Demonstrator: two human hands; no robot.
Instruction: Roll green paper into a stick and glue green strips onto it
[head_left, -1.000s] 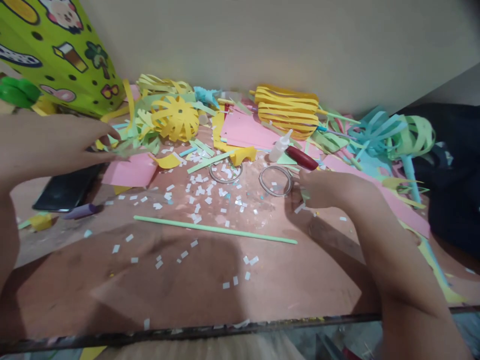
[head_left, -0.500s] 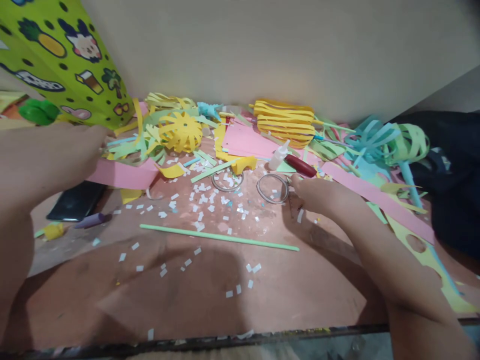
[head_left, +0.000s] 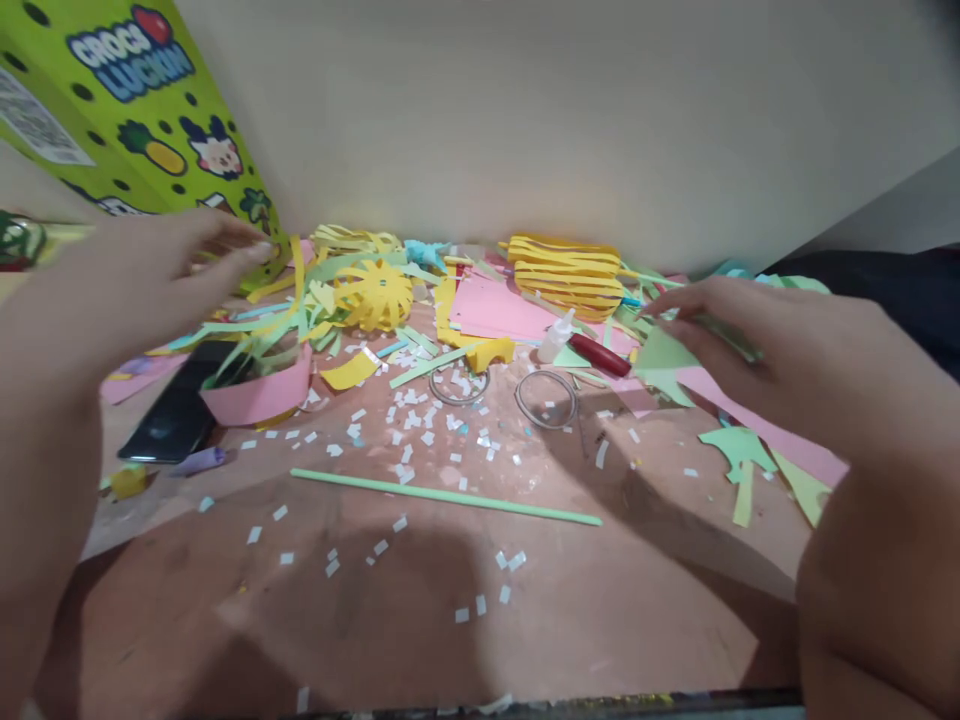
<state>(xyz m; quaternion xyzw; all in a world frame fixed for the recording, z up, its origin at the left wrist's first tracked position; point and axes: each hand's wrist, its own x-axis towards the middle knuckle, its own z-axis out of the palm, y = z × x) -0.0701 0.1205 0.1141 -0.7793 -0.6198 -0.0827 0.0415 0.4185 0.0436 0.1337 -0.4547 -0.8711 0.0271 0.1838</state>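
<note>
My left hand [head_left: 187,265] hovers over the left scraps near the green printed bag [head_left: 225,130], thumb and fingers apart, with nothing visible in it. Below it lie a curled pink strip [head_left: 262,390], tangled green and yellow strips, and a black phone [head_left: 169,430]. My right hand [head_left: 757,340] is above the paper pieces at the right, its fingers stretched out and apart. It covers most of the blue and green cut-paper pieces there. A pale green scrap [head_left: 667,362] lies beside its fingertips. Between my hands rests a thin green paper stick [head_left: 446,497].
Two wire rings [head_left: 546,400] lie mid-table, beside a small white bottle [head_left: 556,338] and a dark red handle [head_left: 600,355]. A slit yellow paper lantern [head_left: 566,278] stands at the back by the wall. Small white paper bits are scattered about. Dark fabric [head_left: 892,300] sits at far right.
My right hand has moved right, away from the wire ring. My left hand has opened, and the pink strip near it now lies curled. A green scrap shows at the right.
</note>
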